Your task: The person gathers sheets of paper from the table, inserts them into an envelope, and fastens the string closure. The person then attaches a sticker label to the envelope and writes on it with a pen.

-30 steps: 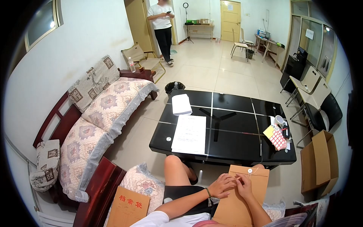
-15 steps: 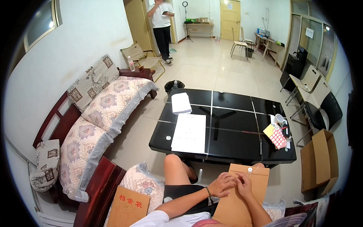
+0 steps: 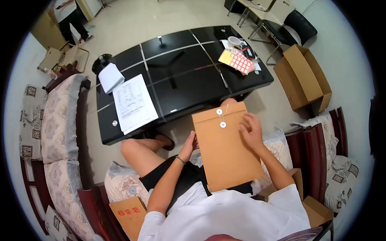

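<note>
though seemingly half-open, left hand (image 3: 188, 148) and right hand (image 3: 253, 134) at opposite edges of brown envelope (image 3: 225, 154), grip unclear

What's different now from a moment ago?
The left hand moved outward to the left edge of the envelope, the right hand toward its right edge. Both buttons now show, string between them; before, only one did. The camera view tilted down. The sheets stayed on the table, the other envelope on the seat.

The envelope (image 3: 227, 154) partly hides the left hand (image 3: 187, 148); print on the papers (image 3: 134, 103) is unreadably small.
</note>
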{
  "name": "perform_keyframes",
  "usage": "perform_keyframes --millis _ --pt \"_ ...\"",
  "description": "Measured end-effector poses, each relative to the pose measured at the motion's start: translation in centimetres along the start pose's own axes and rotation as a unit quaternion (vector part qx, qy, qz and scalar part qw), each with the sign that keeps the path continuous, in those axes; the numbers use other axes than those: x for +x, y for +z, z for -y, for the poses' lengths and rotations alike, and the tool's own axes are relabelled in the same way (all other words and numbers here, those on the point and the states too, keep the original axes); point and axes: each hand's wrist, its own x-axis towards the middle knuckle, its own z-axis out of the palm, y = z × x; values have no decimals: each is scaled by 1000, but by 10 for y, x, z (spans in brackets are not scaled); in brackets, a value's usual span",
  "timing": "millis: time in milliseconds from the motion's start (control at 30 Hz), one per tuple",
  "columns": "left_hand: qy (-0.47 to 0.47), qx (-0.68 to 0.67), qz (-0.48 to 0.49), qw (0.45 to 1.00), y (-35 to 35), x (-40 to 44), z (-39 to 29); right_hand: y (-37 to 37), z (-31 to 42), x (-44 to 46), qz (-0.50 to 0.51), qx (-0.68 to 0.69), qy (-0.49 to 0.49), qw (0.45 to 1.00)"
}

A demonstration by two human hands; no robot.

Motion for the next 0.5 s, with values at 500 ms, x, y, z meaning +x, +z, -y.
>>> perform_keyframes --millis 500 --pt "149 -245 12 958 36 3 -53 -28 29 -42 374 691 333 522"
